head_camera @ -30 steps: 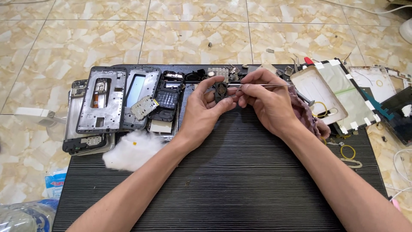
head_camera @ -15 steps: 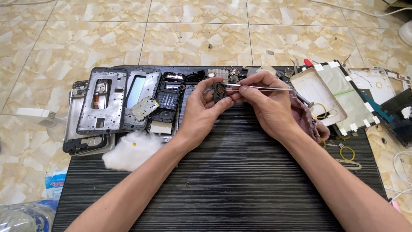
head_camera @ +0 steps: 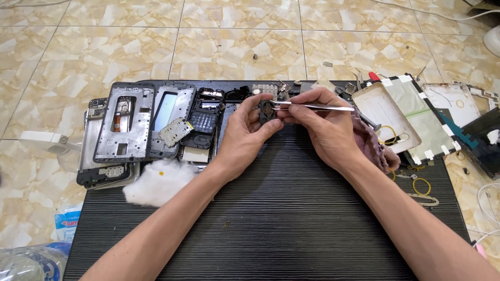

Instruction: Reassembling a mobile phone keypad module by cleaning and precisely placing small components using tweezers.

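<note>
My left hand (head_camera: 245, 132) pinches a small dark phone part (head_camera: 266, 110) between thumb and fingers, just above the black ribbed mat (head_camera: 281, 218). My right hand (head_camera: 323, 127) holds thin metal tweezers (head_camera: 312, 106), and their tips touch the small part. Both hands meet at the mat's far edge, forearms resting across the mat.
Several stripped phone frames (head_camera: 125, 122) and a keypad phone body (head_camera: 204, 122) lie left of my hands. A wad of white cotton (head_camera: 156, 182) sits at the mat's left. A taped phone back panel (head_camera: 401, 117), a purple cloth (head_camera: 372, 148), yellow rubber bands (head_camera: 422, 186) and loose parts lie right.
Both hands stay at the same spot. The tweezers have shifted only slightly against the small part.
</note>
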